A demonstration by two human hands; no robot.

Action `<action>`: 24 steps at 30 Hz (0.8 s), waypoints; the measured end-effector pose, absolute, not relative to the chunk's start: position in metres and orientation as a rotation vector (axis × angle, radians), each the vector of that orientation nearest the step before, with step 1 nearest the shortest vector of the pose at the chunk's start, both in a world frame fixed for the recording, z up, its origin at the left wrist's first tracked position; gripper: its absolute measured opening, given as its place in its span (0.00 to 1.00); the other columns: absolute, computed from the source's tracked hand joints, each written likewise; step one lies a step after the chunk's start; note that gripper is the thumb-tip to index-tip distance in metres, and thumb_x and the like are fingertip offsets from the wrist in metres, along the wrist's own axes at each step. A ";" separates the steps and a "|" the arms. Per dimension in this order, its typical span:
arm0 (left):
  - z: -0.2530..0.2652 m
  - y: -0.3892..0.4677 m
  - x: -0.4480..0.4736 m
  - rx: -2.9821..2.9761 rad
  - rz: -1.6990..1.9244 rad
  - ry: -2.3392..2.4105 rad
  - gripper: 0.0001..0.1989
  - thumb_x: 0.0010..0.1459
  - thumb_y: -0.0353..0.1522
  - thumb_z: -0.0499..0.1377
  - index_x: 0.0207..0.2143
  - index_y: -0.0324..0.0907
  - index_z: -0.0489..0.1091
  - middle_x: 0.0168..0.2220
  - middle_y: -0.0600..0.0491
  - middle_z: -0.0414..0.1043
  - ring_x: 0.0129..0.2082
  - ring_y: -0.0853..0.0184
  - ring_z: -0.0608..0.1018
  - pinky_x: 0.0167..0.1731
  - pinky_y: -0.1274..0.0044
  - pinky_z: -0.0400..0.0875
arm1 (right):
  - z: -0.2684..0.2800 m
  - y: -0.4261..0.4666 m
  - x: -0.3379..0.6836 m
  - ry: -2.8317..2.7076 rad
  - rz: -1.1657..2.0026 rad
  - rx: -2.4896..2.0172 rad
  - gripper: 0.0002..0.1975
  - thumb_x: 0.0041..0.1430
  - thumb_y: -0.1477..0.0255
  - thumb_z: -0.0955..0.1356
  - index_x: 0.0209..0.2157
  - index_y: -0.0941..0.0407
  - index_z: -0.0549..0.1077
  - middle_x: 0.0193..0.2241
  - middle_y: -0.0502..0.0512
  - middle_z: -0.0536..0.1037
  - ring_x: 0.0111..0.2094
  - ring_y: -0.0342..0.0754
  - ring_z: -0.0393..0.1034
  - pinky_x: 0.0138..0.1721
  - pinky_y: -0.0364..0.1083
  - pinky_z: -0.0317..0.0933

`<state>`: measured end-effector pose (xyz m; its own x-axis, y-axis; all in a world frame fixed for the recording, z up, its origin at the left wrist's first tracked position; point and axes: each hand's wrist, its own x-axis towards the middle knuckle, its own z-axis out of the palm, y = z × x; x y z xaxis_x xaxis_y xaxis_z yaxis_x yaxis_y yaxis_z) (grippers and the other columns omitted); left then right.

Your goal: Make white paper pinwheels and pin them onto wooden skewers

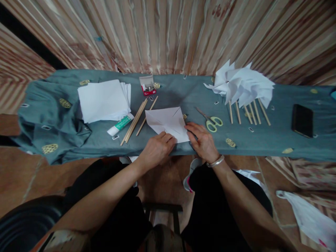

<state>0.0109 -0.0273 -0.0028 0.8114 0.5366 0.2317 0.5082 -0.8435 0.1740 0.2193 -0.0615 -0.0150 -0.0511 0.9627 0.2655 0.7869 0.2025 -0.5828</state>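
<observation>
One left hand [160, 144], fingers curled, at the lower edge of a white sheet [166, 119], frame centre; one right hand [203, 140], half-open, touches its right edge. Whether either grips cannot be told. Scissors [209, 118], centre right; pinwheels [241, 83], upper right.

Likely a room in a home, a striped, pleated curtain [168, 38] hanging beyond the hands [159, 145] [204, 140], a narrow bench [273, 140] under them draped in yellow-motif cloth [60, 122], bunched loosely well to their left, brown floor tiles [13, 175] below.
</observation>
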 end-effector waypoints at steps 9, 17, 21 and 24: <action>0.002 -0.037 0.001 2.926 0.500 0.770 0.07 0.63 0.26 0.52 0.40 0.37 0.69 0.37 0.49 0.73 0.35 0.65 0.76 0.35 0.74 0.73 | -0.008 -0.070 0.233 -1.789 0.933 -1.478 0.18 0.56 0.75 0.67 0.48 0.48 0.76 0.64 0.55 0.62 0.64 0.53 0.57 0.63 0.57 0.51; -0.004 -0.042 -0.006 2.910 0.551 0.706 0.08 0.64 0.28 0.51 0.41 0.37 0.69 0.37 0.49 0.74 0.36 0.64 0.76 0.37 0.73 0.74 | -0.002 -0.075 0.226 -1.735 1.020 -1.435 0.10 0.53 0.70 0.72 0.40 0.47 0.80 0.63 0.52 0.63 0.64 0.54 0.57 0.64 0.58 0.50; -0.006 -0.042 -0.005 2.899 0.578 0.700 0.08 0.64 0.27 0.52 0.41 0.37 0.69 0.37 0.48 0.74 0.37 0.64 0.76 0.38 0.72 0.74 | -0.003 -0.073 0.221 -1.720 0.948 -1.457 0.04 0.54 0.67 0.72 0.33 0.48 0.80 0.62 0.51 0.65 0.64 0.55 0.56 0.64 0.59 0.50; -0.006 -0.043 -0.005 2.878 0.554 0.717 0.09 0.65 0.29 0.51 0.41 0.36 0.70 0.36 0.48 0.74 0.37 0.64 0.76 0.38 0.72 0.74 | -0.007 -0.070 0.216 -1.714 0.912 -1.485 0.04 0.56 0.66 0.71 0.32 0.50 0.79 0.61 0.53 0.66 0.64 0.55 0.57 0.64 0.59 0.51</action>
<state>-0.0048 -0.0426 -0.0063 0.8202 0.4746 0.3193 0.4291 -0.8796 0.2053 0.2165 -0.0697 -0.0067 -0.1146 0.9922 0.0499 0.5133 0.1022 -0.8521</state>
